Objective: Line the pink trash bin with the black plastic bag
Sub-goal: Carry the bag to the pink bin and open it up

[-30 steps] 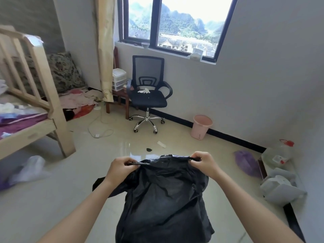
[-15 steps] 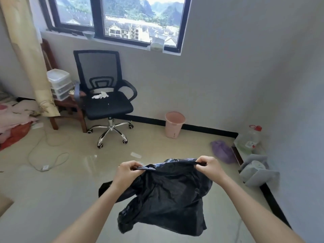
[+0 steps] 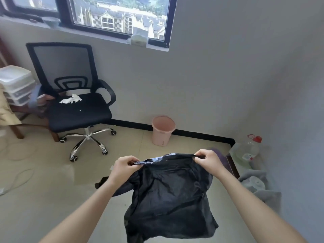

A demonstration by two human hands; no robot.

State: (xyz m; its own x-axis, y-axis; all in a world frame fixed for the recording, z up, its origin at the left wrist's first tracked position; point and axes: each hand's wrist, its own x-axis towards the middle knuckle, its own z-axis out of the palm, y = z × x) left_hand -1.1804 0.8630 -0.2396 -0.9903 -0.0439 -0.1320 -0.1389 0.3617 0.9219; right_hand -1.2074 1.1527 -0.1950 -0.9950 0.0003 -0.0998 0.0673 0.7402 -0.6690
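The pink trash bin [image 3: 162, 130] stands upright on the floor against the grey wall, ahead of me, with nothing seen in it. A crumpled black plastic bag [image 3: 172, 195] hangs in the air in front of me, well short of the bin. My left hand [image 3: 125, 168] pinches the left end of its top edge. My right hand [image 3: 207, 159] pinches the right end. The top edge is stretched between both hands and the rest droops below.
A black mesh office chair [image 3: 75, 104] with white tissue on its seat stands left of the bin. White plastic drawers [image 3: 15, 85] sit at far left. A clear jug with a red cap [image 3: 247, 149], a purple bag and grey cloth [image 3: 259, 186] lie by the right wall.
The view has swung right and moved closer to the bin, which now looks larger and nearer. Both hands keep holding the bag's top edge, carried forward with me.
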